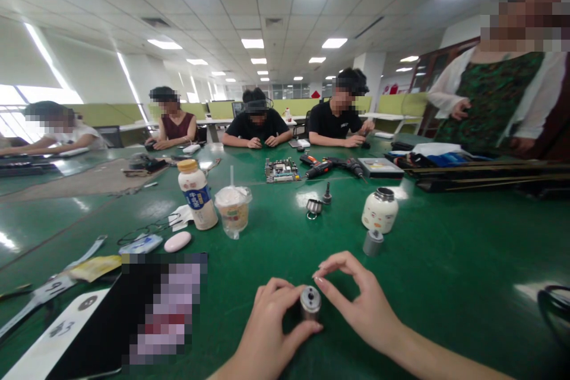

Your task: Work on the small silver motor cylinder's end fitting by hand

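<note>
My left hand is closed around a small silver metal cylinder that stands on the green table. My right hand curls over it from the right, its thumb touching the cylinder's top rim and the other fingers arched above. Farther out stand a white flask body with an open metal neck, a small grey cap in front of it, a metal ring piece and a small dark knob.
A milk bottle, a plastic drink cup and a pink oval case stand at the left. A circuit board and power drills lie farther back. Several people sit around the table; one stands at the right.
</note>
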Demonstrator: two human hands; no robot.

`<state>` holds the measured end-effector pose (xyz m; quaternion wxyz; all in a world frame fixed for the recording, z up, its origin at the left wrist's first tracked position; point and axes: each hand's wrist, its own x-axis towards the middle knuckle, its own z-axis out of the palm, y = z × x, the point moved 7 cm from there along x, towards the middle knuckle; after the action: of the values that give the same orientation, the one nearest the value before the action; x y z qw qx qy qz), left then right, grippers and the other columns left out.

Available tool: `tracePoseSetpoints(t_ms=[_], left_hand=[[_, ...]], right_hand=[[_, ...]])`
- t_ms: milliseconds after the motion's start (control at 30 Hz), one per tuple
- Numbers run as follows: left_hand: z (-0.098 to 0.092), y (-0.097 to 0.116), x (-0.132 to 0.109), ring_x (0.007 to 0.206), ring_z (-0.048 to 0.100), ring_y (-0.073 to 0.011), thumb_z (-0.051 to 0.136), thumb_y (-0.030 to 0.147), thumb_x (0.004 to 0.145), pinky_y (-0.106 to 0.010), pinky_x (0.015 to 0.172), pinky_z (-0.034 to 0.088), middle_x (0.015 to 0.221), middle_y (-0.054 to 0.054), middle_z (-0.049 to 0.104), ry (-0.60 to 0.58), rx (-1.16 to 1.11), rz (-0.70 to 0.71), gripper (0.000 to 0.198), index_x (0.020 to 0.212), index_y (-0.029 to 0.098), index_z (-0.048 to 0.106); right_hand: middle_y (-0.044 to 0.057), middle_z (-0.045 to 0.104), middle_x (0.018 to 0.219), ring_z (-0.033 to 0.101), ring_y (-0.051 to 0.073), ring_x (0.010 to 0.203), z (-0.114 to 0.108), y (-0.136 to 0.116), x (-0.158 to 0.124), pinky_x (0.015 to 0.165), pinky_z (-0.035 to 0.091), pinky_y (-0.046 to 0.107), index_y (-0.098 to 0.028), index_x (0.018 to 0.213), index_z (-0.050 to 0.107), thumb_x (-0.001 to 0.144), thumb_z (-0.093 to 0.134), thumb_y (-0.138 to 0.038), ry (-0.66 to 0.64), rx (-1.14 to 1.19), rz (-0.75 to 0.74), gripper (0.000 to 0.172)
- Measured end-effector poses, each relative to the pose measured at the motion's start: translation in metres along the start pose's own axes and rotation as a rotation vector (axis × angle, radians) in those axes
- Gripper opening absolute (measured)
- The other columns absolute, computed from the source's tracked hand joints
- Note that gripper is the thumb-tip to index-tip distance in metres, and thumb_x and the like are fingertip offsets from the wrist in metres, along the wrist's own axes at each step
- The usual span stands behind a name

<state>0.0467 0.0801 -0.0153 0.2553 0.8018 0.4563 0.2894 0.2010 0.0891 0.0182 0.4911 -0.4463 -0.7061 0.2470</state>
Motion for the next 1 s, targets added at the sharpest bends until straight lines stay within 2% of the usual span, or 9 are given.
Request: tracePoseSetpoints(t_ms=[167, 200, 300, 400, 500, 633, 767, 867, 1000], left_hand=[[0.001, 0.001, 0.0, 0.1, 0.056, -0.0267, 0.075, 0.034, 0.08, -0.039, 0.086, 0.041, 0.099, -0.003, 0.071, -0.01, -0.006, 0.003, 0.026, 0.106, 0.027, 0.07], [0.001, 0.001, 0.0, 0.099, 0.055, -0.0266, 0.075, 0.033, 0.08, -0.039, 0.086, 0.041, 0.099, -0.003, 0.071, -0.007, -0.006, 0.002, 0.025, 0.104, 0.027, 0.07], [0.0, 0.002, 0.001, 0.099, 0.055, -0.0266, 0.076, 0.032, 0.079, -0.039, 0.086, 0.041, 0.098, -0.003, 0.071, 0.005, 0.001, 0.0, 0.025, 0.103, 0.025, 0.07], [0.0, 0.002, 0.001, 0.099, 0.055, -0.0265, 0.077, 0.034, 0.079, -0.039, 0.086, 0.041, 0.098, -0.004, 0.071, 0.0, 0.01, -0.012, 0.027, 0.103, 0.024, 0.071], [0.0, 0.003, 0.001, 0.099, 0.055, -0.0262, 0.077, 0.036, 0.079, -0.038, 0.086, 0.041, 0.099, -0.004, 0.071, -0.008, 0.005, -0.016, 0.026, 0.102, 0.024, 0.071], [0.0, 0.002, 0.001, 0.1, 0.055, -0.0266, 0.076, 0.036, 0.079, -0.038, 0.087, 0.041, 0.1, -0.004, 0.071, -0.002, 0.004, -0.012, 0.027, 0.103, 0.025, 0.071], [0.0, 0.0, 0.002, 0.099, 0.056, -0.0265, 0.077, 0.036, 0.078, -0.038, 0.086, 0.042, 0.099, -0.004, 0.071, 0.003, 0.001, -0.008, 0.025, 0.101, 0.025, 0.071], [0.0, 0.001, 0.001, 0.099, 0.056, -0.0263, 0.076, 0.032, 0.079, -0.037, 0.085, 0.042, 0.097, -0.004, 0.071, 0.016, -0.006, 0.001, 0.021, 0.098, 0.025, 0.071], [0.0, 0.002, 0.0, 0.098, 0.056, -0.026, 0.075, 0.032, 0.081, -0.038, 0.085, 0.042, 0.096, -0.003, 0.071, 0.012, -0.015, 0.031, 0.02, 0.1, 0.027, 0.071]], right_hand=[[0.001, 0.065, 0.076, 0.062, 0.018, 0.075, -0.004, -0.022, -0.006, 0.075, 0.046, 0.031, -0.022, 0.08, 0.06, 0.087, 0.06, -0.031, -0.066, -0.092, -0.238, 0.011], [-0.001, 0.06, 0.066, 0.059, 0.016, 0.067, -0.003, -0.033, -0.009, 0.072, 0.045, 0.03, -0.022, 0.072, 0.058, 0.085, 0.061, -0.031, -0.154, -0.124, -0.341, 0.016], [-0.009, 0.052, 0.05, 0.054, 0.01, 0.051, 0.019, -0.052, -0.032, 0.061, 0.042, 0.02, -0.022, 0.064, 0.059, 0.074, 0.073, -0.027, -0.783, -0.238, -0.48, 0.018], [-0.013, 0.047, 0.041, 0.042, 0.005, 0.036, 0.019, -0.056, -0.041, 0.041, 0.029, 0.016, -0.021, 0.057, 0.057, 0.067, 0.075, -0.007, -0.904, -0.346, -0.453, 0.025], [-0.012, 0.053, 0.041, 0.036, 0.006, 0.032, 0.029, -0.047, -0.05, 0.035, 0.019, 0.02, -0.02, 0.047, 0.051, 0.062, 0.076, 0.0, -0.892, -0.458, -0.47, 0.035], [-0.008, 0.066, 0.051, 0.045, 0.007, 0.034, 0.042, -0.026, -0.057, 0.036, 0.023, 0.02, -0.021, 0.051, 0.063, 0.066, 0.073, 0.002, -0.837, -0.463, -0.408, 0.03], [-0.009, 0.059, 0.042, 0.037, 0.006, 0.029, 0.038, -0.031, -0.051, 0.032, 0.02, 0.02, -0.021, 0.049, 0.068, 0.071, 0.069, 0.002, -0.872, -0.392, -0.363, 0.032], [-0.006, 0.068, 0.057, 0.057, 0.009, 0.047, 0.031, -0.042, -0.034, 0.046, 0.041, 0.015, -0.023, 0.073, 0.078, 0.08, 0.069, -0.008, -0.892, -0.114, -0.215, 0.019], [0.002, 0.073, 0.085, 0.067, 0.019, 0.085, 0.005, -0.031, 0.006, 0.08, 0.051, 0.031, -0.029, 0.085, 0.08, 0.08, 0.075, -0.034, -0.322, 0.089, -0.072, 0.008]])
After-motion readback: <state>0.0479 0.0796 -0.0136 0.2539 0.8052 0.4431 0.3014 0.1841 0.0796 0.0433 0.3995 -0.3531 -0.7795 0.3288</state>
